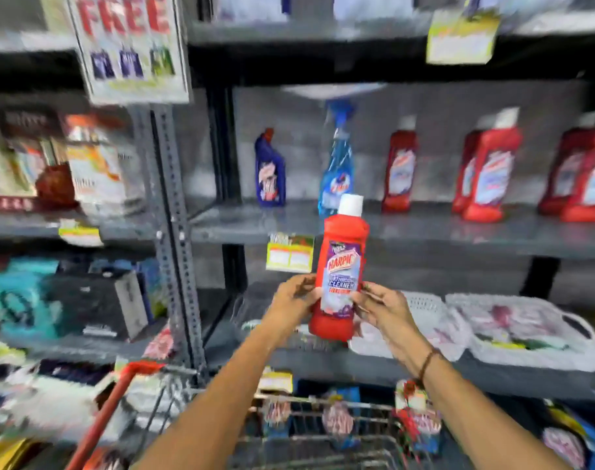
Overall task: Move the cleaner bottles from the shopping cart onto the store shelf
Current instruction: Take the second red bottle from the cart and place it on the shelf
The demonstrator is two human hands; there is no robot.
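Note:
A red cleaner bottle (343, 259) with a white cap and a purple label stands upright in the air in front of the shelves. My left hand (294, 301) grips its lower left side and my right hand (382, 308) grips its lower right side. Behind and above it runs the grey store shelf (425, 228), which carries a dark blue bottle (270, 171), a blue spray bottle (337, 164) and several red bottles (399, 171). The wire shopping cart (323, 432) with a red handle (102, 412) sits below my arms, and some packaged items show in it.
White mesh bags (527, 330) lie on the lower shelf at right. A perforated steel upright (174, 232) separates this bay from the left bay, which is full of boxes and packets (96, 164). A "FREE" sign (130, 45) hangs at upper left. Yellow price tags (289, 256) clip to shelf edges.

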